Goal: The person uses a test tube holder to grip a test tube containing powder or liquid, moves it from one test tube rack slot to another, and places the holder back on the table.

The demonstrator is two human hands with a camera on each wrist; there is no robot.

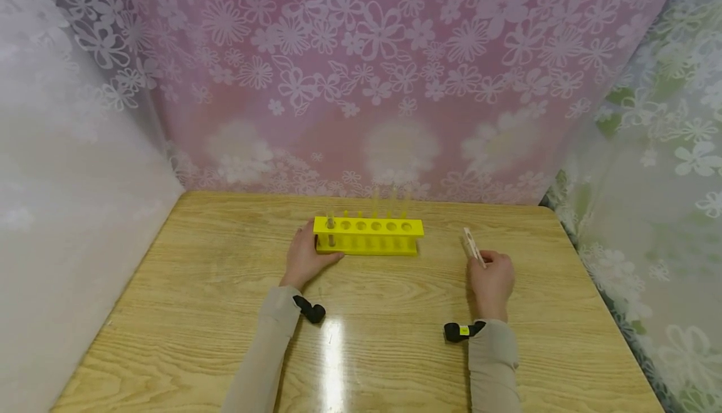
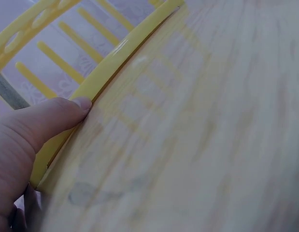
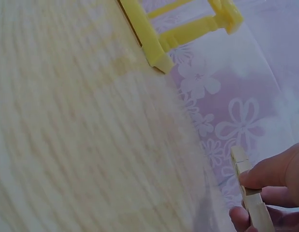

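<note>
Head view: left hand is gripping a yellow rack by its left end near the wooden surface's far edge.
Right hand is pinching a clip, well right of the rack, whose long axis is running along that edge.

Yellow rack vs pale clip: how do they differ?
Color: the rack is bright yellow; the clip is pale.
Size: the rack is much longer than the slim clip.
Pose: the rack stands on the table; the clip slants, pinched by the right hand.
Shared: each is held, the rack by the left hand.
</note>
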